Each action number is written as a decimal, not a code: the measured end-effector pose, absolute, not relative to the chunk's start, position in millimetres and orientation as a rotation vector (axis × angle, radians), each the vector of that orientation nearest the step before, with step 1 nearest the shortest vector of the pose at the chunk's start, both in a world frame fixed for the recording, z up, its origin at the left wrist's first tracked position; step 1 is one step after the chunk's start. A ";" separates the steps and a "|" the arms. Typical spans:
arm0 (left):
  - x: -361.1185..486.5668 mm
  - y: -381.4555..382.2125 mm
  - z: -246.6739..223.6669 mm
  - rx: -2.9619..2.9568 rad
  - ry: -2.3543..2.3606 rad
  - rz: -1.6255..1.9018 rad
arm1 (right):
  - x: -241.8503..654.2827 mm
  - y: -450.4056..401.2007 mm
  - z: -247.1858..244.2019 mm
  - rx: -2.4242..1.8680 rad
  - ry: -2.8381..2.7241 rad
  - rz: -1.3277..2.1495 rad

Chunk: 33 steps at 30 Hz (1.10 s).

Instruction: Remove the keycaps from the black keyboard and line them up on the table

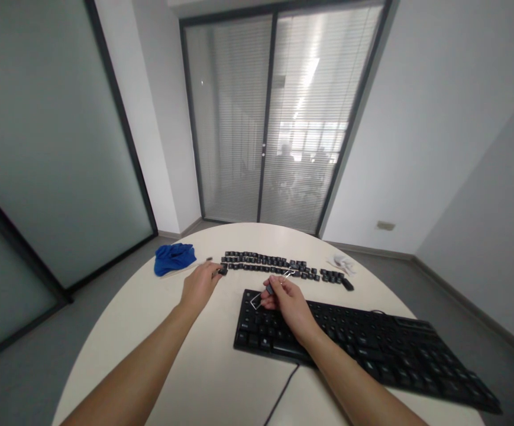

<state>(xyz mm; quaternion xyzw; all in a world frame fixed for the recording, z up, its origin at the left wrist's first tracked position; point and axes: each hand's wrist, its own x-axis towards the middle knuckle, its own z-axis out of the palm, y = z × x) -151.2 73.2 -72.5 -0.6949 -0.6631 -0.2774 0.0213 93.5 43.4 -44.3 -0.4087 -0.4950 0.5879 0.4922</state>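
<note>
My left hand [201,285] has its fingers closed on a black keycap [222,270] at the left end of the rows of loose keycaps [257,259]. In my right hand [288,297] is a wire keycap puller [255,302], its thin metal loops sticking out on both sides of the fingers. That hand hovers over the left part of a black keyboard [363,340], which lies at an angle across the right side of the table. Part of the keyboard is hidden under my right forearm.
On the round cream table [150,331] a blue cloth [174,259] lies at the back left, by a thin brush [209,259]. A crumpled whitish item [343,263] rests at the back right. The keyboard's cable [282,394] runs toward the front.
</note>
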 end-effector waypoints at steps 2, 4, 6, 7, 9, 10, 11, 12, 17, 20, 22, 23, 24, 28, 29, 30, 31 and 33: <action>-149.8 73.1 -72.6 -2.188 -2.030 -0.844 | 93.6 43.4 -44.4 -0.999 -1.203 1.429; -148.7 72.8 -71.9 -2.221 -1.997 -0.823 | 93.6 44.0 -44.5 -1.000 -1.206 1.431; -148.1 72.2 -70.7 -2.241 -1.976 -0.810 | 93.4 44.8 -44.7 -0.999 -1.204 1.431; -148.0 71.7 -70.0 -2.251 -1.970 -0.807 | 93.3 45.2 -44.7 -0.999 -1.201 1.432; -147.9 70.7 -68.6 -2.264 -1.966 -0.817 | 93.1 45.4 -44.5 -0.998 -1.194 1.434; -147.9 70.2 -68.0 -2.267 -1.966 -0.830 | 93.0 45.2 -44.4 -0.995 -1.191 1.435; -147.9 69.8 -67.5 -2.269 -1.969 -0.846 | 93.1 45.0 -44.2 -0.991 -1.189 1.438; -147.9 69.5 -67.1 -2.268 -1.976 -0.863 | 93.1 44.7 -44.0 -0.987 -1.190 1.440; -148.4 70.4 -67.6 -2.229 -2.026 -0.922 | 93.0 44.0 -43.5 -0.994 -1.191 1.444; -149.4 71.9 -69.1 -2.197 -2.034 -0.940 | 92.6 45.0 -44.1 -0.999 -1.187 1.442; -150.3 72.5 -69.5 -2.180 -2.036 -0.945 | 92.4 45.6 -44.7 -0.998 -1.187 1.441; -150.6 72.7 -69.5 -2.172 -2.038 -0.951 | 92.5 45.7 -45.0 -0.998 -1.186 1.441; -150.9 72.8 -69.4 -2.169 -2.042 -0.961 | 92.5 45.7 -45.2 -0.996 -1.186 1.442; -151.4 73.7 -68.8 -2.163 -2.107 -1.020 | 93.3 44.3 -44.6 -0.989 -1.188 1.444; -151.4 74.1 -68.8 -2.161 -2.127 -1.034 | 93.5 43.9 -44.2 -0.988 -1.190 1.443; -151.5 74.5 -68.9 -2.158 -2.142 -1.046 | 93.6 43.7 -43.8 -0.988 -1.191 1.442; -151.6 75.0 -69.1 -2.156 -2.152 -1.056 | 93.7 43.6 -43.6 -0.990 -1.190 1.441; -152.3 75.7 -69.8 -2.159 -2.159 -1.068 | 93.6 43.9 -43.2 -0.993 -1.192 1.440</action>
